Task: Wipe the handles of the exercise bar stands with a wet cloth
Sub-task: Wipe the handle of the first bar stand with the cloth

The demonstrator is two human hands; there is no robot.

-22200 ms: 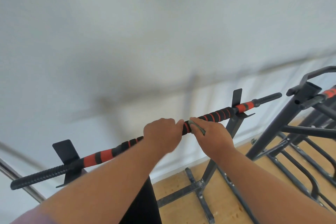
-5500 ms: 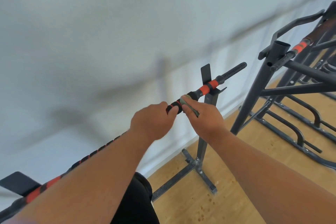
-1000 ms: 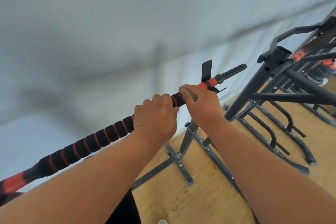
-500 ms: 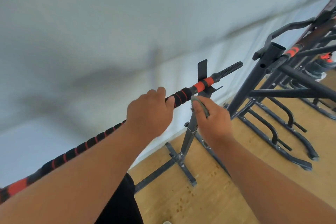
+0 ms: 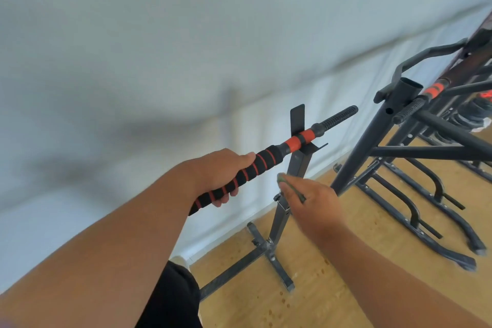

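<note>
The left hand (image 5: 218, 172) has its grip curled round the ribbed foam bar (image 5: 266, 158); the right hand (image 5: 312, 201) pinches a thin green cloth (image 5: 290, 186) beside the steel stand (image 5: 299, 165).

A pale wall (image 5: 186, 34) fills the upper and left part of the frame, blurred, with soft grey shadows across it. Along its foot runs a white skirting strip (image 5: 229, 231), meeting a light wooden floor (image 5: 332, 274) that takes up the lower right. Small dark specks dot the boards near the bottom centre. At the far right edge, behind the black frames, dark round weight plates (image 5: 471, 114) lie on the floor, partly hidden. At the bottom centre a black trouser leg (image 5: 173, 301) shows, with a white shoe tip (image 5: 179, 261) just above it.
</note>
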